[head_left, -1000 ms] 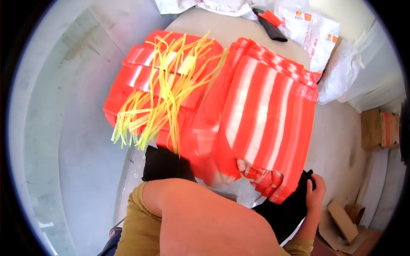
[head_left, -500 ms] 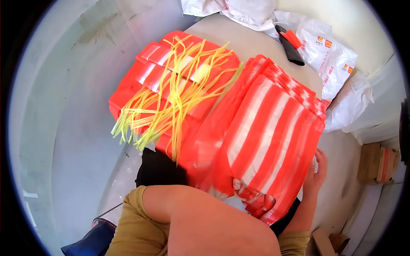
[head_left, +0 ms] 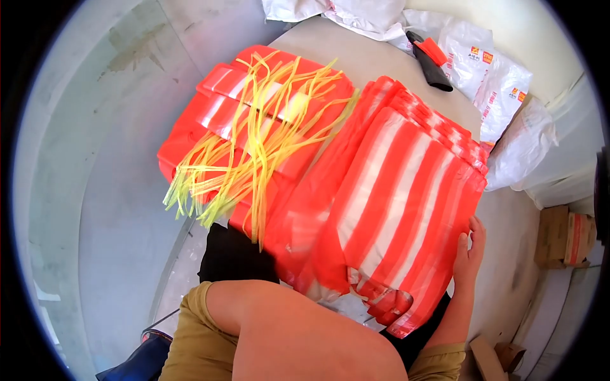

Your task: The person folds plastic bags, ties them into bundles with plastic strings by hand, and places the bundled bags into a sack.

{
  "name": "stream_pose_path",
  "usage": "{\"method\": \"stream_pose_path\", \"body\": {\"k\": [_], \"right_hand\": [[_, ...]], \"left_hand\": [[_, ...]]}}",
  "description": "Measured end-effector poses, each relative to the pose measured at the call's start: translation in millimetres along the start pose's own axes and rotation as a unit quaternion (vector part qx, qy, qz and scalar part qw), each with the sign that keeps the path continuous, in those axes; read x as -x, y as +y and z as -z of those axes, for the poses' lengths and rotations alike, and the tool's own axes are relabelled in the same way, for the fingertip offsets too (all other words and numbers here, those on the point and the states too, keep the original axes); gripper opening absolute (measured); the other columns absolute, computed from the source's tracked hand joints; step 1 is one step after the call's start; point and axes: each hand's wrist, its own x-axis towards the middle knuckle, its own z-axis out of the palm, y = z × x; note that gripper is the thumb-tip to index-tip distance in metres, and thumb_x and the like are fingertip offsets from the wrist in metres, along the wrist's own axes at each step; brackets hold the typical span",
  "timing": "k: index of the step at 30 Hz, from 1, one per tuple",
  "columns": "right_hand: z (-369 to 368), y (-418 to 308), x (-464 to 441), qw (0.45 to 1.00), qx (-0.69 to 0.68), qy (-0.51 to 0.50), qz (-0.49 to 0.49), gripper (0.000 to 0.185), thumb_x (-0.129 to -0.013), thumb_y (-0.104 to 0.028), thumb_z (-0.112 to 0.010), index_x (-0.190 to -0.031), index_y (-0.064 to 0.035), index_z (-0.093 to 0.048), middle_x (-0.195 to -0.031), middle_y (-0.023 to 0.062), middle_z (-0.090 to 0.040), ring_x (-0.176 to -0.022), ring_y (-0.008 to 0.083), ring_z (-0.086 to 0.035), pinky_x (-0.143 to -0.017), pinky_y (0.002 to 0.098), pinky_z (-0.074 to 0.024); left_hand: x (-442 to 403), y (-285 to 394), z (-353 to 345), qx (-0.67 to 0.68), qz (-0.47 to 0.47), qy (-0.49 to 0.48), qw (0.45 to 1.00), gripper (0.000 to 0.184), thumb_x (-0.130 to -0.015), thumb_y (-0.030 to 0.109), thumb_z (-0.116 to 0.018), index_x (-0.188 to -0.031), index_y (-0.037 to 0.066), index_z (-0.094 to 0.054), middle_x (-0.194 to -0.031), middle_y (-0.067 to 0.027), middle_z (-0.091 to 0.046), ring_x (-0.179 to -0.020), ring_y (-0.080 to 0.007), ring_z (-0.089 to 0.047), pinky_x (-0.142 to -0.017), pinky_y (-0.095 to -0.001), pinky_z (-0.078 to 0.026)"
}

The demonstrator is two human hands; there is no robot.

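My right hand is at the right edge of a thick stack of red and white striped plastic bags. Its thumb and fingers are apart, and the fingertips touch the stack's side. To the left lies another red stack, with a loose bundle of yellow strips spread over it. A bare arm rises from the left sleeve, large and close to the camera, across the bottom. My left hand does not show.
Beyond the stacks is a beige surface with a black object with a red band. White printed sacks line its far edge. Cardboard boxes stand at the right. Black cloth shows below the stacks.
My right hand has moved from the black cloth at the lower right up to the striped stack's side. The view has shifted, and the stack's near end sits lower in it.
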Motion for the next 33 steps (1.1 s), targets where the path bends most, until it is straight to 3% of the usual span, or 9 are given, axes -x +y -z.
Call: {"method": "stream_pose_path", "body": {"k": [7, 12, 15, 19, 22, 24, 26, 28, 33], "right_hand": [[-1, 1, -2, 1.000, -0.009, 0.009, -0.001, 0.046, -0.107, -0.028, -0.056, -0.145, -0.0032, -0.055, -0.155, 0.0168, -0.048, -0.144, 0.0333, -0.046, -0.120, 0.0437, -0.0347], [-1, 0, -2, 1.000, -0.004, 0.006, 0.004, 0.046, -0.107, -0.029, -0.056, -0.145, -0.0031, -0.055, -0.155, 0.0169, -0.048, -0.144, 0.0334, -0.046, -0.120, 0.0436, -0.0347], [0, -2, -2, 1.000, -0.003, 0.006, 0.008, 0.046, -0.107, -0.028, -0.056, -0.145, -0.0032, -0.054, -0.155, 0.0169, -0.048, -0.144, 0.0334, -0.046, -0.120, 0.0437, -0.0346], [0, -4, -3, 1.000, -0.003, 0.006, 0.007, 0.045, -0.105, -0.024, -0.057, -0.145, -0.0030, -0.055, -0.155, 0.0170, -0.048, -0.144, 0.0335, -0.046, -0.120, 0.0440, -0.0345], [-1, -3, -2, 1.000, 0.005, 0.009, 0.018, 0.045, -0.104, -0.022, -0.058, -0.144, -0.0025, -0.055, -0.155, 0.0173, -0.049, -0.144, 0.0338, -0.046, -0.120, 0.0442, -0.0345], [-1, -8, 1, 1.000, 0.008, 0.008, 0.016, 0.045, -0.104, -0.022, -0.059, -0.144, -0.0023, -0.056, -0.154, 0.0175, -0.049, -0.144, 0.0341, -0.046, -0.120, 0.0442, -0.0348], [-1, -17, 0, 1.000, 0.007, 0.002, 0.014, 0.045, -0.103, -0.022, -0.059, -0.143, -0.0022, -0.056, -0.154, 0.0178, -0.050, -0.143, 0.0344, -0.047, -0.120, 0.0440, -0.0352], [-2, -21, 2, 1.000, 0.005, 0.002, 0.022, 0.044, -0.103, -0.022, -0.060, -0.142, -0.0020, -0.057, -0.152, 0.0179, -0.051, -0.142, 0.0345, -0.048, -0.119, 0.0439, -0.0361], [-8, -42, 6, 0.996, 0.007, -0.010, 0.089, 0.045, -0.102, -0.025, -0.062, -0.140, -0.0016, -0.058, -0.148, 0.0180, -0.055, -0.138, 0.0349, -0.051, -0.117, 0.0437, -0.0386]], "left_hand": [[2, -3, -18, 0.019, -0.016, 0.086, 0.996, 0.092, -0.090, 0.059, -0.075, -0.142, -0.015, -0.053, -0.120, -0.0211, -0.071, -0.084, -0.0274, -0.072, -0.068, -0.0336, -0.059], [-3, -2, 15, 0.006, 0.012, -0.038, 0.999, 0.096, -0.089, 0.061, -0.075, -0.143, -0.015, -0.052, -0.121, -0.0204, -0.071, -0.087, -0.0276, -0.072, -0.070, -0.0338, -0.059], [9, -15, -17, -0.044, -0.030, 0.086, 0.995, 0.096, -0.088, 0.063, -0.075, -0.142, -0.014, -0.055, -0.114, -0.0194, -0.072, -0.082, -0.0268, -0.071, -0.066, -0.0329, -0.057], [2, 10, 10, -0.050, 0.086, -0.053, 0.994, 0.093, -0.087, 0.062, -0.076, -0.141, -0.012, -0.056, -0.113, -0.0210, -0.072, -0.084, -0.0292, -0.071, -0.067, -0.0331, -0.058], [1, 18, 37, -0.105, 0.054, -0.120, 0.986, 0.091, -0.090, 0.062, -0.074, -0.142, -0.010, -0.056, -0.120, -0.0221, -0.071, -0.088, -0.0322, -0.072, -0.068, -0.0331, -0.058], [15, 39, 54, -0.195, 0.112, -0.072, 0.972, 0.066, -0.091, 0.047, -0.078, -0.132, -0.003, -0.062, -0.117, -0.0144, -0.069, -0.091, -0.0244, -0.070, -0.074, -0.0321, -0.056], [26, 61, 60, -0.335, 0.206, 0.130, 0.910, 0.029, -0.092, 0.025, -0.081, -0.109, 0.005, -0.069, -0.099, -0.0059, -0.068, -0.082, -0.0183, -0.065, -0.071, -0.0313, -0.051], [33, 65, 73, -0.482, 0.286, 0.296, 0.773, 0.014, -0.094, 0.017, -0.075, -0.097, 0.005, -0.068, -0.085, -0.0074, -0.068, -0.073, -0.0213, -0.064, -0.064, -0.0314, -0.049], [88, 76, 105, -0.707, 0.469, 0.161, 0.504, 0.015, -0.098, 0.019, -0.066, -0.100, 0.005, -0.069, -0.088, -0.0118, -0.069, -0.085, -0.0282, -0.066, -0.077, -0.0383, -0.052]]}}
